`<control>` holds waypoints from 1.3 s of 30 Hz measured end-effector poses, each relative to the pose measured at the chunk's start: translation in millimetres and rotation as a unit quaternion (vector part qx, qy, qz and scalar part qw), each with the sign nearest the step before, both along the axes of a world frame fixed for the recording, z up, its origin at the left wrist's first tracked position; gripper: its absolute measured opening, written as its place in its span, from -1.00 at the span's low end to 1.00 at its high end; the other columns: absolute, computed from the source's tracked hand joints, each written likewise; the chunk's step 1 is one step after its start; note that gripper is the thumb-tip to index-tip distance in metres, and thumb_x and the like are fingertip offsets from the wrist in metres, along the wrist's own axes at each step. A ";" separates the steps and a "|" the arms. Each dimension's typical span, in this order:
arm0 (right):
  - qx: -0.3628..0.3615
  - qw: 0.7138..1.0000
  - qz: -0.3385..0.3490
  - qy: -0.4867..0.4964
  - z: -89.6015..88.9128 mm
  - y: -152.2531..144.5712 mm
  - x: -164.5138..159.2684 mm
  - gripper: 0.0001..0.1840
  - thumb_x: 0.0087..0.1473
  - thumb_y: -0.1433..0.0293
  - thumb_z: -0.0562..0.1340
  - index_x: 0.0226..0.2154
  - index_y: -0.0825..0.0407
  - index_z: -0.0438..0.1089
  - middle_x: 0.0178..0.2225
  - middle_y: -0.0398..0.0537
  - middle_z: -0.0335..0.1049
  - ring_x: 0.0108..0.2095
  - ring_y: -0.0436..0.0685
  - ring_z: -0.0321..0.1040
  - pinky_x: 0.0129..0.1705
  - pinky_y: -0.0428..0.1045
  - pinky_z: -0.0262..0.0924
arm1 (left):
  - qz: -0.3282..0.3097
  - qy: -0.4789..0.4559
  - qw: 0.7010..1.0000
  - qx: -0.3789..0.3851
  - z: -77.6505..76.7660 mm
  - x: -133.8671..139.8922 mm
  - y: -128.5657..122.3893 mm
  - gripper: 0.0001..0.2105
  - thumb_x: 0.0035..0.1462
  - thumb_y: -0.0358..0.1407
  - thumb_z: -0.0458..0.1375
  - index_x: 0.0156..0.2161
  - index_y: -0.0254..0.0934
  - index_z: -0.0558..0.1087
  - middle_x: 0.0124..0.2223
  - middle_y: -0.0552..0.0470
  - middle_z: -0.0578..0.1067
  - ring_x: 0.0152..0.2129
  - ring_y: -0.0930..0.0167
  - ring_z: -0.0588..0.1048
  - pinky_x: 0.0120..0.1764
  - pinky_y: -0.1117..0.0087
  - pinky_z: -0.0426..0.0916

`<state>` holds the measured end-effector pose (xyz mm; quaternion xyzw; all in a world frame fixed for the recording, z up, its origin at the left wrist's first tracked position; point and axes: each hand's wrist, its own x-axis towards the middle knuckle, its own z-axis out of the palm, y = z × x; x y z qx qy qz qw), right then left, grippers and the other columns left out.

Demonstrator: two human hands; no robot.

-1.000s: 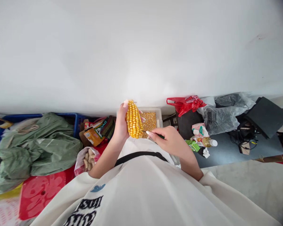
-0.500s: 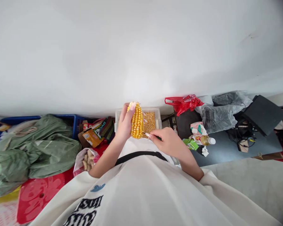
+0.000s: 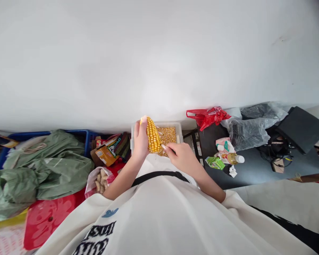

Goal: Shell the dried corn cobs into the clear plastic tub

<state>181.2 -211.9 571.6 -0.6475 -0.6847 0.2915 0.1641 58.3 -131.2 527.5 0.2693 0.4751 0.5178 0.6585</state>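
My left hand is wrapped round an ear of corn, which stands almost upright with its top leaning left. Yellow kernels cover the side facing me. Close to the cob's lower right side, my right hand is closed, thumb and index finger pinched together. A bit of a slim dark-handled tool shows between those fingers; its tip and exact kind cannot be made out. Beneath both hands sits a clear plastic box with loose corn kernels in it, partly hidden by the cob and hands.
A white wall rises behind the box. To the left are a blue crate with green cloth, a bag of ginger-like roots and a red stool. At right, a dark table bears a bottle, plastic bags and cables.
The ear of corn has tipped a little, its top going left. My right hand has shifted slightly left and up beside its lower end. The view has moved slightly.
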 end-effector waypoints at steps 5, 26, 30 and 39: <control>0.005 1.000 -0.019 0.001 -7.8 0.4 -5.6 -0.69 0.19 0.36 0.02 -0.54 0.07 0.26 -0.65 -0.20 0.17 -0.62 -0.09 -0.03 -0.49 -0.08 -0.24 | 0.015 0.000 1.000 -0.010 -11.1 -0.2 3.6 -0.68 0.04 0.04 0.07 -0.30 -0.18 0.27 -0.43 0.06 0.45 -0.49 0.36 0.52 -0.50 0.41 0.38; -0.063 0.993 0.022 0.102 1.4 0.3 10.9 -0.64 0.20 0.31 0.02 -0.47 0.11 0.40 -0.56 -0.15 0.33 -0.53 -0.07 0.16 -0.44 -0.12 -0.12 | -0.034 -0.083 0.996 -0.025 -5.7 -9.5 6.9 -0.68 0.03 0.01 0.07 -0.27 -0.21 0.33 -0.46 0.07 0.48 -0.50 0.37 0.53 -0.46 0.43 0.36; -0.067 0.993 0.026 0.096 0.7 1.4 11.9 -0.65 0.18 0.33 0.04 -0.51 0.12 0.38 -0.59 -0.18 0.29 -0.54 -0.09 0.12 -0.45 -0.12 -0.14 | -0.041 -0.066 0.997 -0.007 -9.1 -7.1 4.8 -0.71 0.04 -0.01 0.07 -0.27 -0.19 0.32 -0.45 0.06 0.47 -0.50 0.36 0.53 -0.48 0.43 0.36; -0.103 0.990 0.061 0.076 -2.3 7.2 17.7 -0.66 0.14 0.34 0.06 -0.56 0.12 0.36 -0.65 -0.20 0.17 -0.59 -0.09 0.03 -0.49 -0.10 -0.22 | -0.064 -0.054 0.996 -0.024 -6.7 3.2 -3.3 -0.75 0.04 -0.04 0.10 -0.30 -0.17 0.32 -0.45 0.07 0.47 -0.53 0.35 0.52 -0.54 0.43 0.34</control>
